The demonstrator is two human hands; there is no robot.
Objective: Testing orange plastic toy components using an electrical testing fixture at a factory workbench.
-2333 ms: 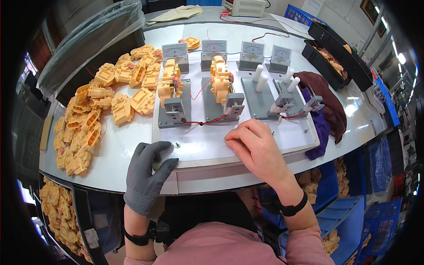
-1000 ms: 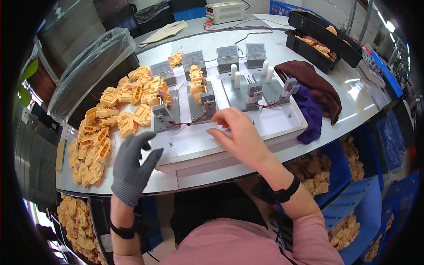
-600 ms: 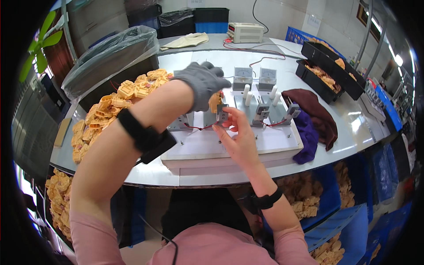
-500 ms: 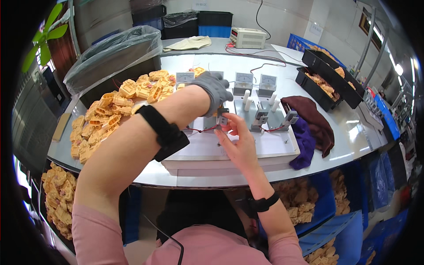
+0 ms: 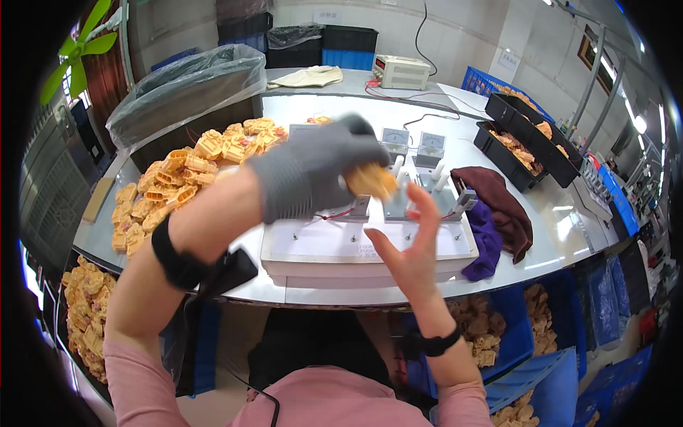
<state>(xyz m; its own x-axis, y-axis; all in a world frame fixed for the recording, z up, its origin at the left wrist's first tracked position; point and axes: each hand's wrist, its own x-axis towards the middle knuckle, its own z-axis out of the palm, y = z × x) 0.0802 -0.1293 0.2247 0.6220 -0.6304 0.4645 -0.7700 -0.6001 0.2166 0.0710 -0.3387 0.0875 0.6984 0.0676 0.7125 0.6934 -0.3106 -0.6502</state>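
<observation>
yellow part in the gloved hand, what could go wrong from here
The left hand alone seems to hold the yellow part, with the right hand open beside it, so it could slip.
It might knock the white pegs, which look close.
The red wire appears just below the glove and could snag.

the gloved left hand (image 5: 316,167) has come closer to the person, a blurred yellow part (image 5: 373,181) now in its grasp; the right hand (image 5: 413,260) has left the grey clamp block (image 5: 361,207), thumb and fingers now spread apart.
</observation>
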